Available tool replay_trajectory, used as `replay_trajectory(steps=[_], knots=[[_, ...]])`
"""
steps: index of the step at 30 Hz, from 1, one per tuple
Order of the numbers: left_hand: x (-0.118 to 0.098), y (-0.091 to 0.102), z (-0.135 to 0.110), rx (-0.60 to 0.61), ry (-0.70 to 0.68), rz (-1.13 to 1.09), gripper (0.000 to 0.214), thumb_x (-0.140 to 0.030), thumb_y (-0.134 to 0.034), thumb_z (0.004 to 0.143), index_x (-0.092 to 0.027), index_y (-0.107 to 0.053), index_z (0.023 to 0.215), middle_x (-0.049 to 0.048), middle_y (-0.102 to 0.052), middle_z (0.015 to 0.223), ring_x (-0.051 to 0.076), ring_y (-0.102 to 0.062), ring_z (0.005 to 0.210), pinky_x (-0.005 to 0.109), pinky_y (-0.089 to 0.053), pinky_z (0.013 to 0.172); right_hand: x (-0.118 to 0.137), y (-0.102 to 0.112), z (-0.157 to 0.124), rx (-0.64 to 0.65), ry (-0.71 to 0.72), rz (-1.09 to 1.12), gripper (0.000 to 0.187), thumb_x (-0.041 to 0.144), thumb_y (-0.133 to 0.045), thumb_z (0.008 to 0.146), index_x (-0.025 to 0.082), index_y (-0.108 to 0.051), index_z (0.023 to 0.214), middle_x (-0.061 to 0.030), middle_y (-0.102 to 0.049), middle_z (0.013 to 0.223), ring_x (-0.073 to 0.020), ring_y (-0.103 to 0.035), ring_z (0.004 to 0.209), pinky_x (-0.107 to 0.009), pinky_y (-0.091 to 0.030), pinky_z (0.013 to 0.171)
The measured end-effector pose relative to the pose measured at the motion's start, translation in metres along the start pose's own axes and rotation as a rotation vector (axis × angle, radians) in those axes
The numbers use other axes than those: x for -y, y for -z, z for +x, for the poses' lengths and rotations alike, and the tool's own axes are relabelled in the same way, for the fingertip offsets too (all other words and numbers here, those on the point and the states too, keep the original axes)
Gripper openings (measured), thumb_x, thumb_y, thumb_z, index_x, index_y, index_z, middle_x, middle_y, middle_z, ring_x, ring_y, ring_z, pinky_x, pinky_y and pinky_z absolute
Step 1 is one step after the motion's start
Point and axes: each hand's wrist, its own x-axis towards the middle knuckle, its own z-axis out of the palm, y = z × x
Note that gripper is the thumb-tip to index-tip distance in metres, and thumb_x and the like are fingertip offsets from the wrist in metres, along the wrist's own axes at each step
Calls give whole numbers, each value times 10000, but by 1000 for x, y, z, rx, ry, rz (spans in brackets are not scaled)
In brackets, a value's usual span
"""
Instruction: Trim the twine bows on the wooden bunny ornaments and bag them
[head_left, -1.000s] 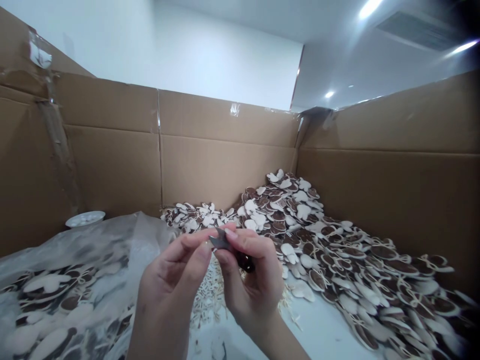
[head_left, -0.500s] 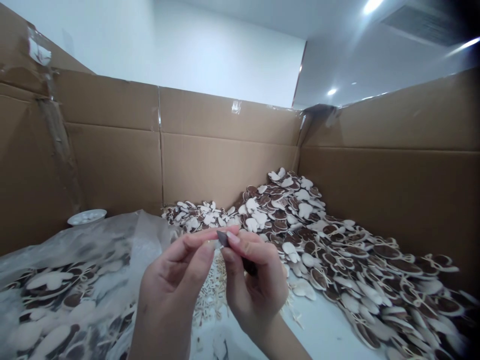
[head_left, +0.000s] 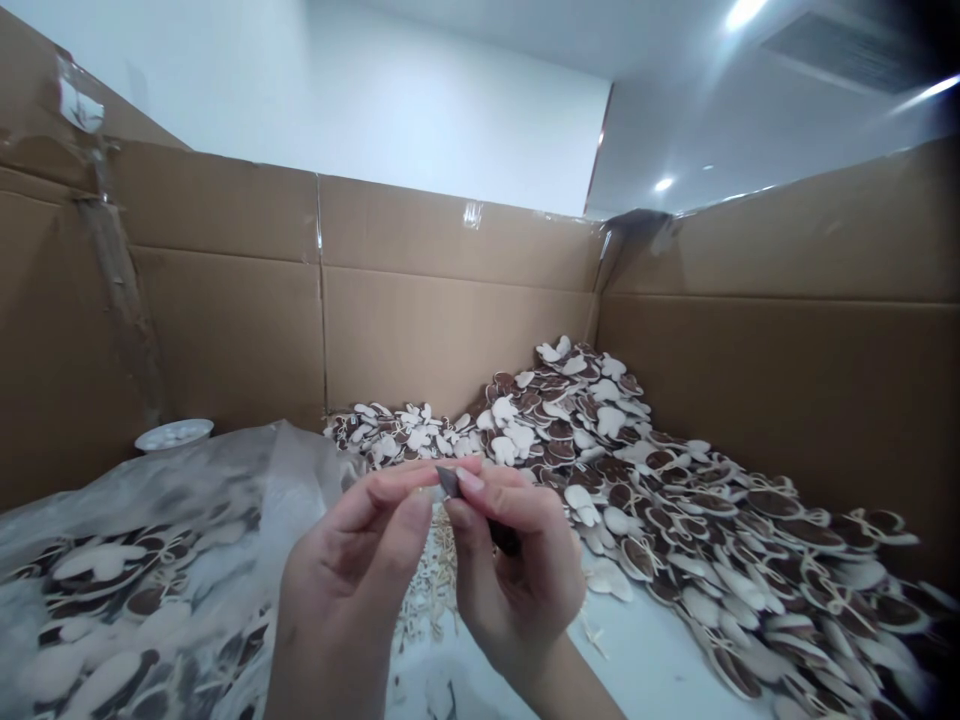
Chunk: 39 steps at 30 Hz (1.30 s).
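Note:
In the middle of the head view my two hands meet above the table. My right hand [head_left: 521,560] pinches a small dark grey pointed piece [head_left: 448,482] between thumb and forefinger. Something dark brown also shows inside the curled fingers; whether it is the same object I cannot tell. My left hand [head_left: 356,550] is closed, its forefinger stretched behind the pointed piece and its thumb just to the left. What the left fingertips hold, if anything, is too small to make out. Below the hands lie many small cream bow-like bits [head_left: 420,595].
A large heap of brown-and-white flat pieces with cream bows [head_left: 675,500] rises at the right. At the left, a clear plastic bag [head_left: 225,500] holds similar pieces. A white dish [head_left: 174,434] stands behind it. Cardboard walls [head_left: 450,320] enclose the white tabletop [head_left: 637,660].
Both hands have shifted slightly to the right. The gap between the left thumb and the dark pointed piece looks a little wider. Everything around them is unchanged.

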Motion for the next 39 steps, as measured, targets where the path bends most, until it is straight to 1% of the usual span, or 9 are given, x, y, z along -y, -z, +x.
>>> replay_trajectory(steps=[5,10,13,15,20,25,28,33,39], knots=[[1,2,1,8,5,11,139,-336,-730,741,-200,-738,768,39,-748,919,220,-679,960,241,-574,811,1,1,2,50,-18,6,202,78,-533,871,145,-553,1060,-57,-649,819,-162,-635,727,-268,-555,572],[1,2,6,11,-9,69,159,-349,-729,738,-191,-735,761,38,-738,907,203,-675,931,225,-559,808,1,1,1,19,-36,24,223,6,-520,845,145,-577,1010,-34,-618,772,-146,-624,716,-248,-546,581],[-3,3,8,18,-78,147,142,-337,-703,761,-200,-736,780,31,-733,870,192,-668,913,212,-545,790,0,5,1,-6,-79,92,202,69,-540,862,151,-562,1045,-41,-590,807,-153,-604,747,-274,-554,613],[-7,3,9,19,-145,207,132,-335,-686,775,-211,-728,759,20,-729,814,181,-670,866,201,-536,762,-1,9,4,-22,-59,111,203,107,-542,877,147,-553,1076,-57,-592,833,-161,-601,753,-285,-551,597],[-15,4,0,-35,-209,349,180,-385,-624,821,-234,-682,742,6,-722,739,164,-666,780,179,-511,693,4,20,14,117,72,53,245,84,-543,874,115,-551,1117,-72,-653,807,-168,-623,701,-264,-517,481],[-17,3,-7,-79,-302,472,177,-361,-597,840,-252,-665,718,-19,-723,787,158,-657,847,160,-497,679,15,21,17,184,49,-5,211,93,-550,881,130,-545,1089,-81,-665,814,-159,-649,689,-265,-545,513],[-16,3,-8,-91,-338,505,206,-374,-590,834,-263,-660,676,-26,-730,829,170,-652,908,170,-491,718,20,19,17,181,37,-45,136,140,-537,910,151,-550,1045,-59,-662,753,-136,-628,594,-243,-517,457],[-15,4,-7,-54,-348,567,224,-406,-566,842,-293,-682,686,-40,-722,844,154,-653,894,152,-480,732,20,17,16,172,23,-58,155,145,-557,901,153,-544,1055,-65,-678,770,-144,-650,625,-246,-537,477],[-14,2,-8,-53,-291,490,229,-422,-589,820,-275,-690,677,-10,-724,865,171,-661,826,172,-496,713,15,16,14,157,33,-33,177,131,-566,896,146,-544,1072,-89,-701,841,-170,-689,736,-264,-574,552]])
